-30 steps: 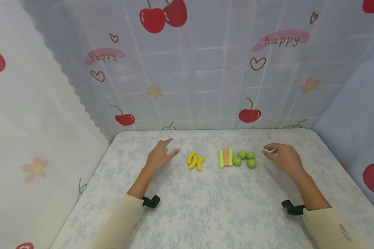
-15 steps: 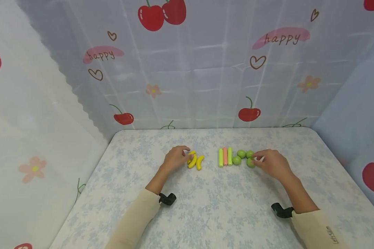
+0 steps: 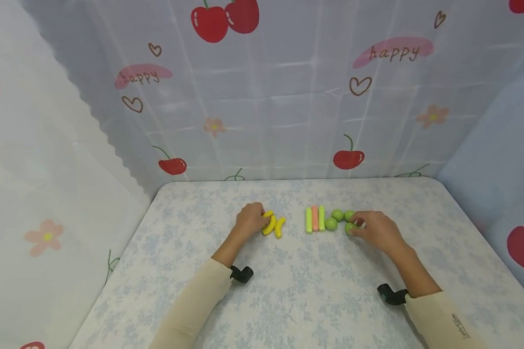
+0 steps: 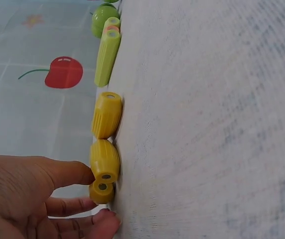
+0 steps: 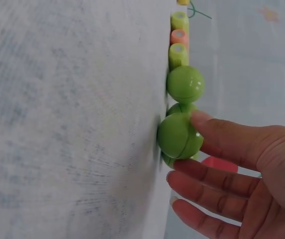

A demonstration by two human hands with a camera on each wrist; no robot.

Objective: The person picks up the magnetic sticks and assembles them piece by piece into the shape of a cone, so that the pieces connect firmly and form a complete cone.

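Three small yellow toy bananas lie on the table left of centre. My left hand [image 3: 249, 220] has its thumb and fingers around the leftmost banana [image 4: 101, 193]. Beside it are the middle banana [image 3: 269, 226] and the right banana [image 3: 280, 228]. Several round green balls sit right of centre. With thumb and index finger, my right hand [image 3: 379, 230] pinches the front right green ball [image 5: 178, 137], which still appears to rest on the table. The other fingers of that hand extend past it. Another green ball [image 5: 185, 83] stands nearby, and the one behind is partly hidden.
Between the bananas and balls, two light green sticks [image 3: 308, 221] flank an orange stick [image 3: 315, 219]. They lie on a pale floral tablecloth [image 3: 288, 291]. A cherry-print curtain [image 3: 270, 131] hangs behind the table's far edge.
Both hands have moved inward: the left rightward to the leftmost banana, the right leftward to the front right green ball. The bananas, sticks and balls look unmoved.
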